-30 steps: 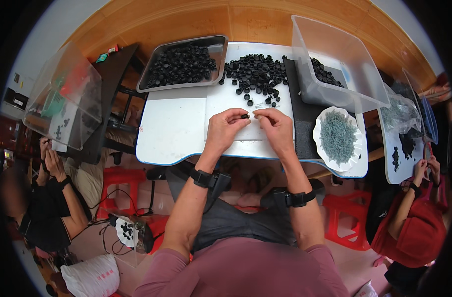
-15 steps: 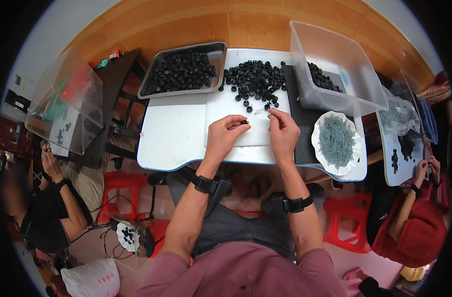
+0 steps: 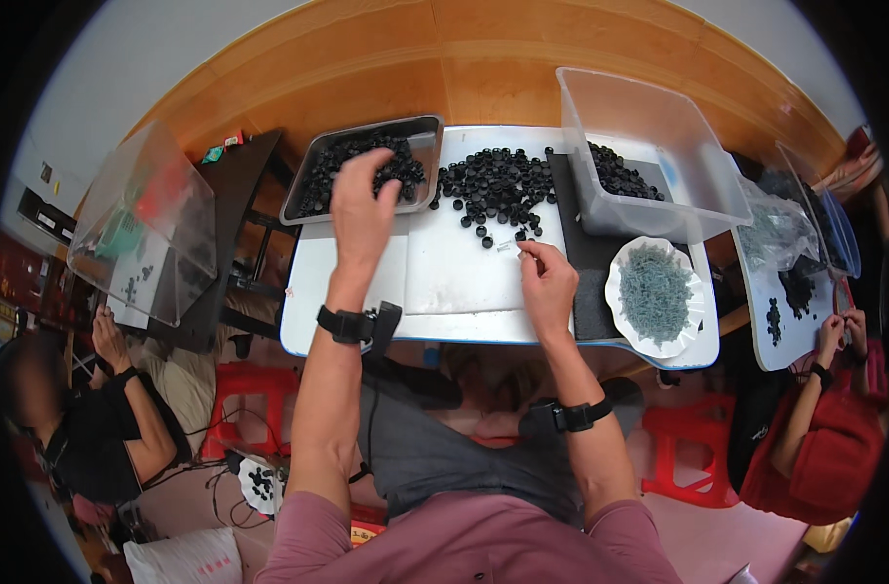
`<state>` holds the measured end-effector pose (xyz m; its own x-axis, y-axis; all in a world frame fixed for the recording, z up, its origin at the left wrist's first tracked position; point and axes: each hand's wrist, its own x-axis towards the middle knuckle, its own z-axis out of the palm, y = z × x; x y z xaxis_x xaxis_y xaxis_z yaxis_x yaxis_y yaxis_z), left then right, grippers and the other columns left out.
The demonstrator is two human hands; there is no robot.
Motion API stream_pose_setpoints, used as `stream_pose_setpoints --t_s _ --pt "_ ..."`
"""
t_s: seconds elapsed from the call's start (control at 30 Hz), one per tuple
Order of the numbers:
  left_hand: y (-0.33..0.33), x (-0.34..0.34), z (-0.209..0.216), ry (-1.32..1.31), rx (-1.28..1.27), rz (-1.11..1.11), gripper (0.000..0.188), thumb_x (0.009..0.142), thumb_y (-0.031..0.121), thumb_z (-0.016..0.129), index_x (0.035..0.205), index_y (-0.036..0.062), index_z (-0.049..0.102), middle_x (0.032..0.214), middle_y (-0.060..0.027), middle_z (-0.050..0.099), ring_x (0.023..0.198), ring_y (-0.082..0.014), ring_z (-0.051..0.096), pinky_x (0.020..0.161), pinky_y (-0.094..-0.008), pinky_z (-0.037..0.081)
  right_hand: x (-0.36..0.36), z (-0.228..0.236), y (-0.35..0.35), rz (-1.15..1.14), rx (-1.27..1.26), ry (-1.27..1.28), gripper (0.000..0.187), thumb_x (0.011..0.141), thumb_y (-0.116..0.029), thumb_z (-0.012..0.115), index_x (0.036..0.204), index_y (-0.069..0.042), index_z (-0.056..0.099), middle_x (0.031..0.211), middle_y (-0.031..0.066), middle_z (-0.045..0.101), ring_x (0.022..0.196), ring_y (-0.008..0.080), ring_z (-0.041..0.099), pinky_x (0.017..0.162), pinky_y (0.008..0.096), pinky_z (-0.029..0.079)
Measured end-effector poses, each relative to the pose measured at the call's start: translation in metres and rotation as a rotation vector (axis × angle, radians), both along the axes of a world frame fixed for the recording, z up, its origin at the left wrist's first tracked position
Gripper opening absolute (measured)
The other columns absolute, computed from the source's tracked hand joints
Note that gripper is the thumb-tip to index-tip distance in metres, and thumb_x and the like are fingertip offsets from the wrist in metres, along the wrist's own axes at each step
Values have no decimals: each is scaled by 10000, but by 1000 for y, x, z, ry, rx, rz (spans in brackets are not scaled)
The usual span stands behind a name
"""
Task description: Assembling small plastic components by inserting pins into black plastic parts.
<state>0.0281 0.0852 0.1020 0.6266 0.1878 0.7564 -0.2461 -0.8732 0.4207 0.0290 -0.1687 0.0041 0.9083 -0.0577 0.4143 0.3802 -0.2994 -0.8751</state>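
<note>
Many round black caps [image 3: 318, 185] in metal tray [image 3: 423, 146] beneath left hand [image 3: 360, 214], fingers parted, seemingly empty; right hand [image 3: 550, 287] pinched, contents unclear

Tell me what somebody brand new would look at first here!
Probably the big scatter of little round black caps at the far middle of the white table, between a grey tray with more on the left and a big clear tub on the right. Next might be the frilly white dish of grey-green bits at the near right corner, or the left hand, open over the tray's near side.
</note>
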Motion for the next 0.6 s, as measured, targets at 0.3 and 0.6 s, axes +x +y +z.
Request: stream_pose_setpoints --t_s 0.3,0.6 --pt "-78 -2 -70 406 51 -300 248 834 102 781 1060 35 704 932 -132 650 888 -307 641 810 -416 517 1 -4 2 5 25 -23 150 912 -11 639 1005 3 755 897 157 734 645 224 672 625 338 532" --pt "-73 -15 -61 601 -4 -272 209 851 144 757 1035 49 728 920 -121 655 878 -293 644 805 -401 517 1 -4 0 13 11 -24 147 911 -11 640 1003 2 754 899 159 732 665 237 686 637 339 538"
